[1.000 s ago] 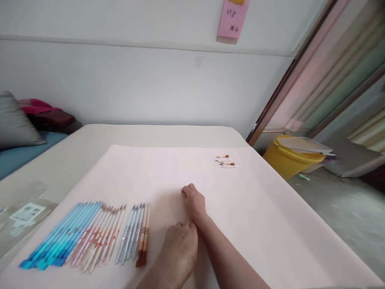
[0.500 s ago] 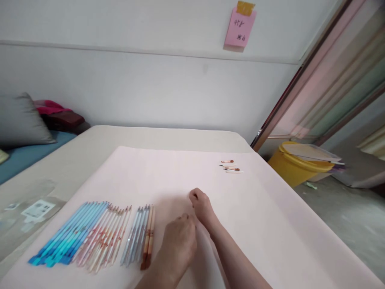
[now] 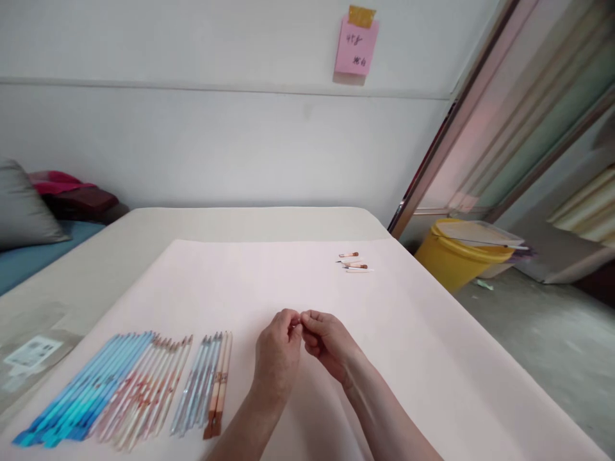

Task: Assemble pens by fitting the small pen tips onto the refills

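My left hand (image 3: 278, 349) and my right hand (image 3: 329, 339) meet over the middle of the pale pink sheet (image 3: 250, 282). Both have thumb and fingers pinched, tips touching or nearly so. Whatever lies between them is too small or hidden to make out. Left of my left hand lie two beige pens with brown ends (image 3: 220, 384), then several silvery-grey pens (image 3: 196, 384). Farther left are several whitish pens with red-pink patterns (image 3: 144, 390) and several blue pens (image 3: 89, 387). Beyond my right hand lie small pen parts (image 3: 355, 264), some brown-ended, some thin like refills.
The sheet covers a cream table (image 3: 240, 223) against a white wall (image 3: 216, 147) bearing a pink note (image 3: 356, 48). At left lie a clear plastic bag (image 3: 43, 352) and a grey cushion (image 3: 29, 205). A yellow bin (image 3: 442, 256) stands on the floor at right.
My hands have come together at the fingertips; the left moved forward and the right turned inward towards it. The whole view has shifted slightly. The pens and small parts keep their places on the sheet.
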Action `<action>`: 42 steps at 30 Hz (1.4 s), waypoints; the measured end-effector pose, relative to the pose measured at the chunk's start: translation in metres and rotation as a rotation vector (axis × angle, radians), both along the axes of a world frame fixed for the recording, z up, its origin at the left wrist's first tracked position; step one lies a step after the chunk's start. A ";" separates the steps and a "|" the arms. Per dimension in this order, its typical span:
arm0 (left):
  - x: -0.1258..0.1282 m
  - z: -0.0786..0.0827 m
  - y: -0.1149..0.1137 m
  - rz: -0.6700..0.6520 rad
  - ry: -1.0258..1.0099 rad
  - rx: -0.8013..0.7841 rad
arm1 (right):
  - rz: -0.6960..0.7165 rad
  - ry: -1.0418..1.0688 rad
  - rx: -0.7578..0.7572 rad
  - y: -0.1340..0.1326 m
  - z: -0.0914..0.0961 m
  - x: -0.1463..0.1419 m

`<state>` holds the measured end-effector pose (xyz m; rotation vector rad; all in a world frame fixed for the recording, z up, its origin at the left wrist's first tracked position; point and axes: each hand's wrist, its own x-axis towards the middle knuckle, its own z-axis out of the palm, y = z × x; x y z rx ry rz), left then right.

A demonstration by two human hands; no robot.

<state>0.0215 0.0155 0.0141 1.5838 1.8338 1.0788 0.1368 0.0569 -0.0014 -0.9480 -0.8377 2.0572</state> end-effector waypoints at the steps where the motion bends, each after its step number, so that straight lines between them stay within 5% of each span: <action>1: 0.003 -0.002 0.001 -0.008 -0.002 0.004 | -0.003 -0.007 -0.002 0.000 -0.001 0.003; 14: 0.007 -0.010 0.007 -0.016 0.008 -0.036 | -0.140 -0.131 0.006 -0.004 0.004 0.011; 22: -0.001 -0.013 0.012 0.005 0.115 -0.044 | -0.149 -0.043 -0.130 -0.006 0.002 0.009; 27: -0.021 -0.012 0.016 0.042 0.217 -0.120 | -0.096 -0.457 0.239 0.001 0.003 0.018; 34: -0.029 -0.007 0.011 -0.020 0.351 -0.305 | 0.267 -1.209 0.814 -0.002 -0.023 0.012; 42: -0.024 -0.012 0.008 -0.127 0.530 -0.375 | 0.430 -1.389 0.982 -0.004 -0.031 0.002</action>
